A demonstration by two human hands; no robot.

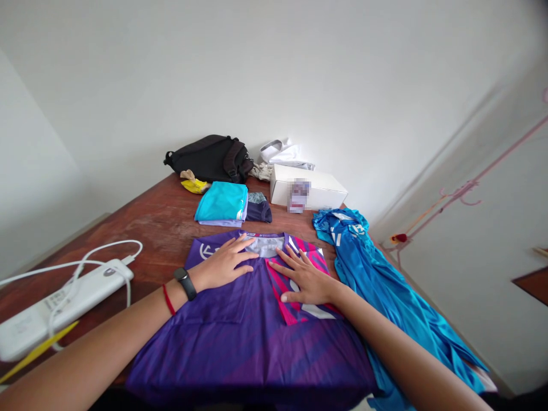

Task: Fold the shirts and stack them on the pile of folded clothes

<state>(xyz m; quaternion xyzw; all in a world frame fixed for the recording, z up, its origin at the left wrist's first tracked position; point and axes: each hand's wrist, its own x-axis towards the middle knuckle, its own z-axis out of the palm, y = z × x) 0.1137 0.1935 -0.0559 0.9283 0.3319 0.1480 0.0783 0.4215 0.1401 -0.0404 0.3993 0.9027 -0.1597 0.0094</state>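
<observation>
I'm resting my left hand [226, 265] and right hand [305, 281], fingers spread apart and gripping nothing, on the purple shirt [257, 348] atop the wooden table [154, 222], seemingly smoothing its folded-in sides, the next move probably calling for a 2-handed grip.

At the wrist of the left hand [226, 264], the person wears a black smart band [188, 291] with a dark, rounded oblong screen [181, 275]. Just beside it sits a thin red cord bracelet [168, 299].
</observation>
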